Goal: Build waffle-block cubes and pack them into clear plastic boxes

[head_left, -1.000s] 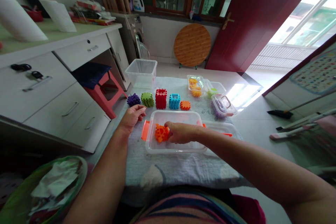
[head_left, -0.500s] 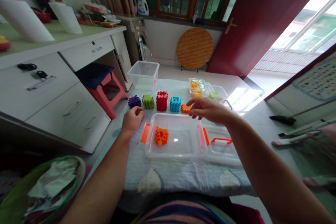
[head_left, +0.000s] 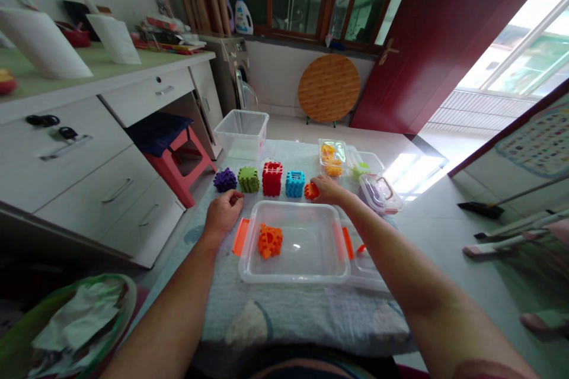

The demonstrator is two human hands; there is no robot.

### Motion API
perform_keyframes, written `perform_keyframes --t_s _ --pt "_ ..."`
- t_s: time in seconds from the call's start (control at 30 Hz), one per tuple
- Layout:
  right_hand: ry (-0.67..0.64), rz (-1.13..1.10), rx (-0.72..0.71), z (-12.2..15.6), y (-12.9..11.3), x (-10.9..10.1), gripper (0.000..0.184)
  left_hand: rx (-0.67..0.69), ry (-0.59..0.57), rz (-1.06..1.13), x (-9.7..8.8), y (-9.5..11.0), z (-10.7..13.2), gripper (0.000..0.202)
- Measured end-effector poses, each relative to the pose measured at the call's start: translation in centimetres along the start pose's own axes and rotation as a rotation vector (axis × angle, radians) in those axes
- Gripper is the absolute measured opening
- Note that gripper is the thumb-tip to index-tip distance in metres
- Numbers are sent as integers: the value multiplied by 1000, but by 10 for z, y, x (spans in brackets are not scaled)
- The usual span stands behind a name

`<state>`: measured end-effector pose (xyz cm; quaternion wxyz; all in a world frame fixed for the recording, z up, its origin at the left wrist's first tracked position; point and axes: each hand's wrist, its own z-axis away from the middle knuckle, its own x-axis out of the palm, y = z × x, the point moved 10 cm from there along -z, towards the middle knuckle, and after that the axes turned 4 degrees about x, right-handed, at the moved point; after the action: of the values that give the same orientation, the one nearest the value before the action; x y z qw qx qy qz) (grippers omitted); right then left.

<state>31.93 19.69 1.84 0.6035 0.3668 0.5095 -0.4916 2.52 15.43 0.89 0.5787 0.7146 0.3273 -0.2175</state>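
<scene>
At the right end of a row of interlocking blocks, my right hand (head_left: 326, 189) has its fingers closed around an orange block (head_left: 311, 191), partly covering it. My left hand (head_left: 223, 211) rests on the cloth in loosely curled fingers, with nothing visible in it, just in front of a purple block (head_left: 225, 180) and a green block (head_left: 248, 179). Between the hands stand a red block stack (head_left: 272, 179) and a light blue block cube (head_left: 295, 184). Nearer to me is a clear plastic box (head_left: 293, 278) with orange latches; an orange block cluster (head_left: 269, 241) lies in its left part.
A clear bin (head_left: 242, 130) stands at the table's far left. At the far right are a clear container with yellow pieces (head_left: 332, 157), one with green pieces (head_left: 361, 170) and a lidded box (head_left: 380, 192). A clear lid (head_left: 367, 275) lies beside the box, under my right forearm.
My right hand has moved left and down from above the orange block and closed on it. My left hand stays on the cloth. The view has shifted slightly.
</scene>
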Motion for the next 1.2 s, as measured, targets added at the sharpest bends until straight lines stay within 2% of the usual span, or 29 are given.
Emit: perform_keyframes --t_s 0.17,0.27,0.33,0.4,0.47,0.57,0.6,0.67,0.77,0.87,0.93,1.03,1.2 --pt "-28 26 2 -6 -4 -1 50 4 -4 -12 1 -1 -1 24" --pt "-19 22 27 0 0 -14 44 -4 -8 -10 1 -1 -1 24" --pt "16 8 42 13 3 -34 40 -11 -8 -7 1 0 -1 23" --pt "106 -49 18 33 -3 -66 38 -14 -7 -2 1 0 -1 23" --pt "183 -149 -79 62 -22 -99 43 -16 -8 -1 1 1 -1 22" --pt "118 -240 -271 105 -67 -120 47 -12 -8 -3 2 1 0 22" --pt "75 -255 -337 118 -83 -119 46 -8 -8 -6 2 1 0 22" --pt "-35 -234 -418 134 -111 -104 42 -1 -7 -19 2 2 0 22" --pt "-161 -100 -415 138 -132 -65 34 7 -11 -37 2 3 0 22" --pt "-218 41 -357 130 -138 -28 34 11 -14 -38 1 4 0 22" --pt "-230 106 -308 124 -138 -12 37 8 -16 -36 1 4 0 23" --pt "-221 148 -260 120 -138 -1 37 1 -28 -41 2 4 0 23" --pt "-182 158 -242 118 -140 3 35 -15 -51 -75 4 3 -1 23"
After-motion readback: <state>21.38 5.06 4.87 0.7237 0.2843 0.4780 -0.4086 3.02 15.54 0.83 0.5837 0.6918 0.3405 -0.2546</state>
